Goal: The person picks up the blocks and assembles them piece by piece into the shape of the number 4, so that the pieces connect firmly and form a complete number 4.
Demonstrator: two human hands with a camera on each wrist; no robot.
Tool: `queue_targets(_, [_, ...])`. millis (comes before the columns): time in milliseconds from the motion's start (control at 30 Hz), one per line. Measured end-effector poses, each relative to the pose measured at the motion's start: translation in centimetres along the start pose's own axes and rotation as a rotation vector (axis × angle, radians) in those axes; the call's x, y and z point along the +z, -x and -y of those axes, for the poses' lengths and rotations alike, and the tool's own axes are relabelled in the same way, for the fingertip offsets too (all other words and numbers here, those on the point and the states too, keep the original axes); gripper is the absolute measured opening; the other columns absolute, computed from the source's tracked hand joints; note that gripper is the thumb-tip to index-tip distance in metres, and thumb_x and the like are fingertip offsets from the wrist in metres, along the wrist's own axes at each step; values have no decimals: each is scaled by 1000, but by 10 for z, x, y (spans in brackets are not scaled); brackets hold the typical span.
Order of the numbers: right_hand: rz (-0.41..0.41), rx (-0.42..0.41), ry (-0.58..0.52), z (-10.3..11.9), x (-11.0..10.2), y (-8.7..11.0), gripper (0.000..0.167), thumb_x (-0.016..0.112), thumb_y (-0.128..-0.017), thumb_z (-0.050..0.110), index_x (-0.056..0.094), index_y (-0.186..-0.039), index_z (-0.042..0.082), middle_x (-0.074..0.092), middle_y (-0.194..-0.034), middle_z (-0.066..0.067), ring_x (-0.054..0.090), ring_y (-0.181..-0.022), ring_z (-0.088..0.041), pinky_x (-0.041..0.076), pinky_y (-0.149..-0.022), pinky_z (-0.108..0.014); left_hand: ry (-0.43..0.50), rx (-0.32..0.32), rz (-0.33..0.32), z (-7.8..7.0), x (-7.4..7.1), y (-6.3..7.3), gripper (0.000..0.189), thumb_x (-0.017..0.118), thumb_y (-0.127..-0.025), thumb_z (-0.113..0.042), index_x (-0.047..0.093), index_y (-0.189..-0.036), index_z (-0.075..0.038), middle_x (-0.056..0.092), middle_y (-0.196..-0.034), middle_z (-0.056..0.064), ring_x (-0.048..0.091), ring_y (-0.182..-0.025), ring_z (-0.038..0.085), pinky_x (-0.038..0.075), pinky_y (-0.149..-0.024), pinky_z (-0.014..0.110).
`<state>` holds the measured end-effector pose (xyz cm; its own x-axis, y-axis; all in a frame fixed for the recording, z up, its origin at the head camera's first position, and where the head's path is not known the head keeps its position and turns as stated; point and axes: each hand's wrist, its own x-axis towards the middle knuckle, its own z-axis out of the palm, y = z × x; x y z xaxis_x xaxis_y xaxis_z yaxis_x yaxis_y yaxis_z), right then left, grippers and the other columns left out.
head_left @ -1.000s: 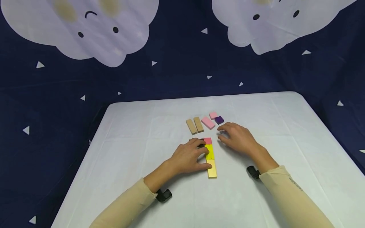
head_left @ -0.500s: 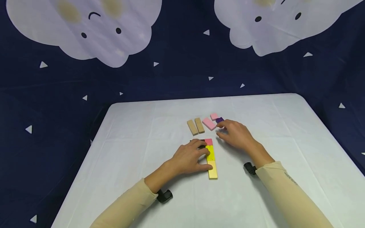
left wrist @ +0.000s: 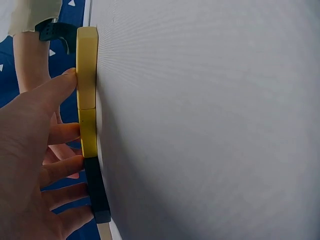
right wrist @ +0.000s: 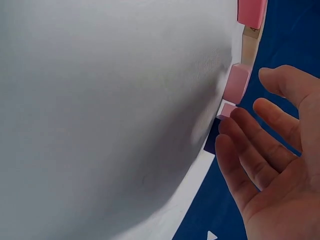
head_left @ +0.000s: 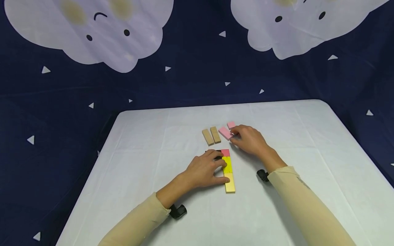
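Observation:
My left hand [head_left: 203, 169] rests its spread fingertips on a row of flat blocks. Its thumb touches the pale yellow block [head_left: 230, 187], and other fingers lie on the bright yellow block [head_left: 228, 165] and the dark block [left wrist: 97, 190]. At the row's far end a coral-pink block [head_left: 225, 152] shows. My right hand [head_left: 250, 140], fingers loosely bent, hovers beside the long pink block [head_left: 225, 132]. In the right wrist view nothing sits between its fingers. A purple block [right wrist: 211, 140] lies by those fingertips, hidden by the hand in the head view.
Two wooden blocks [head_left: 207, 137] lie side by side left of the long pink one. Behind stands a small pink block [head_left: 231, 125]. The white table [head_left: 147, 143] ends at a dark blue cloth backdrop [head_left: 197, 85] with clouds.
My right hand has moved left and farther from me, toward the long pink block, and now covers the purple block in the head view. The left hand stays in place.

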<state>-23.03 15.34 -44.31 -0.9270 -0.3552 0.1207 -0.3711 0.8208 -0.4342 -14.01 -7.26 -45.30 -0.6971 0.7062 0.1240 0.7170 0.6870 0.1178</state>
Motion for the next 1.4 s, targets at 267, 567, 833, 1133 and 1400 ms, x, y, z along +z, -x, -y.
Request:
queue_targets(267, [-11, 27, -6, 6, 7, -9, 27, 72, -84, 26, 70, -104, 8, 63, -91, -4, 58, -80, -20, 46, -75, -41, 12, -1, 0, 1, 1, 1, 52, 56, -81, -71, 66, -112, -30, 49, -132, -3, 40, -122, 13, 52, -62, 38])
queue_targets(567, [-51, -8, 44, 7, 13, -12, 23, 74, -83, 26, 67, -94, 8, 60, -85, -5, 56, -74, -22, 46, -71, -40, -2, -12, 3, 2, 0, 0, 55, 54, -81, -72, 66, -115, -30, 48, -133, -4, 39, -124, 14, 52, -63, 39])
queue_targets(833, [-53, 9, 56, 10, 15, -14, 18, 72, -82, 19, 66, -95, 7, 59, -85, -5, 57, -74, -22, 47, -71, -39, 17, -12, 9, 1, 1, 1, 55, 55, -81, -71, 67, -115, -29, 48, -133, -3, 40, -123, 14, 52, -62, 38])
queue_targets(1133, [-67, 23, 37, 10, 15, -13, 18, 70, -77, 12, 66, -94, 5, 57, -84, -7, 55, -71, -23, 46, -68, -38, 16, -14, 6, 0, 1, 0, 56, 54, -82, -71, 67, -116, -29, 48, -134, -3, 40, -124, 14, 52, -62, 39])
queue_targets(1400, [-54, 48, 30, 8, 15, -12, 19, 70, -78, 14, 66, -95, 7, 57, -85, -6, 55, -73, -24, 46, -70, -39, 5, -13, 6, 0, 1, 1, 56, 53, -82, -72, 67, -116, -30, 48, -135, -4, 40, -125, 14, 53, -64, 38])
